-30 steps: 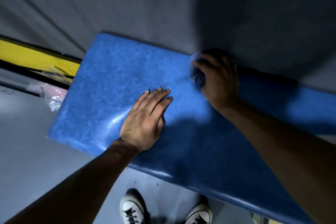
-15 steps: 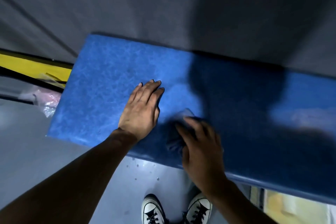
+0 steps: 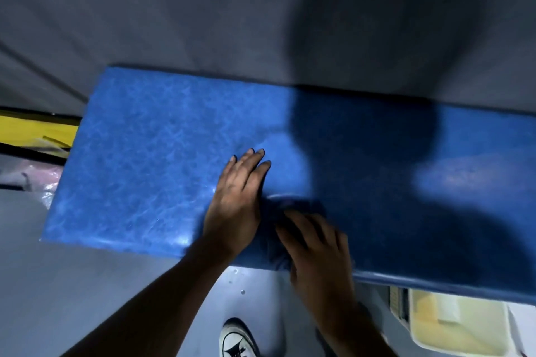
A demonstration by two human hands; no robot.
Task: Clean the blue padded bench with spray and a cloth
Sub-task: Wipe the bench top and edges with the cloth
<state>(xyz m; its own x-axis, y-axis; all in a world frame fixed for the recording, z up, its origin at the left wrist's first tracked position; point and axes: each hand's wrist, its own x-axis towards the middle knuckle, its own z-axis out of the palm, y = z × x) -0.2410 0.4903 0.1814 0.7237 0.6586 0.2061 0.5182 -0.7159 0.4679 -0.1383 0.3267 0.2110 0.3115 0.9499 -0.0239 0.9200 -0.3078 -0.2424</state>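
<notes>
While the right hand point(image 3: 316, 252) is smeared by motion blur, its fingers point(image 3: 293, 222) can be seen pressing down on a dark blue crumpled cloth point(image 3: 278, 211) near the front edge of the blue padded vinyl counter point(image 3: 150, 159); whether they curl around the cloth or lie flat on it I cannot tell. Much of the cloth is hidden under that hand and lost in shadow. Just beside it, the left hand point(image 3: 236, 203) lies flat on the padding, fingers straight and close together, holding nothing. A dark shadow covers the counter's middle, and its right end is cut off by the frame. Below the front edge, a pale cream plastic tub point(image 3: 458, 324) sits on the grey floor point(image 3: 116, 284), partly hidden; its contents are unclear. One white canvas sneaker point(image 3: 236, 340) shows at the bottom.
</notes>
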